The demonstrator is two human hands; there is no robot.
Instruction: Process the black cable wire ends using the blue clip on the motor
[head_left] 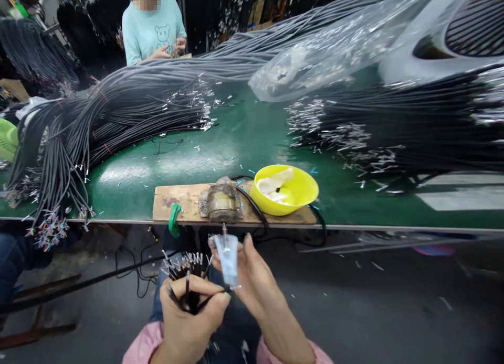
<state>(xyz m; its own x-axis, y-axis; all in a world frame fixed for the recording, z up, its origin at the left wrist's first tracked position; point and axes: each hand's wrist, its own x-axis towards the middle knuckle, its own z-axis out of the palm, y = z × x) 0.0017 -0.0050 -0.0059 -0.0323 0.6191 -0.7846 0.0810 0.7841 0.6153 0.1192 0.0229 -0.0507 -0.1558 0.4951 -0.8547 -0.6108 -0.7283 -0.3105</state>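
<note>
My left hand (189,317) is closed around a bundle of thin black wires (185,267) with stripped metal tips fanned upward. One wire runs sideways from it to my right hand. My right hand (255,285) pinches a small pale blue tube-like piece (228,259) with a metal tip, held upright between thumb and fingers. Both hands are below the table's front edge, over my lap, just in front of a wooden board (181,201) that carries a metal fixture (222,201).
A yellow bowl (301,196) with white scraps stands on the board's right end. Large piles of black cables (118,112) cover the green table (236,138) left and right. A clear plastic bag (334,54) lies behind. A person in a light blue shirt (151,31) works opposite.
</note>
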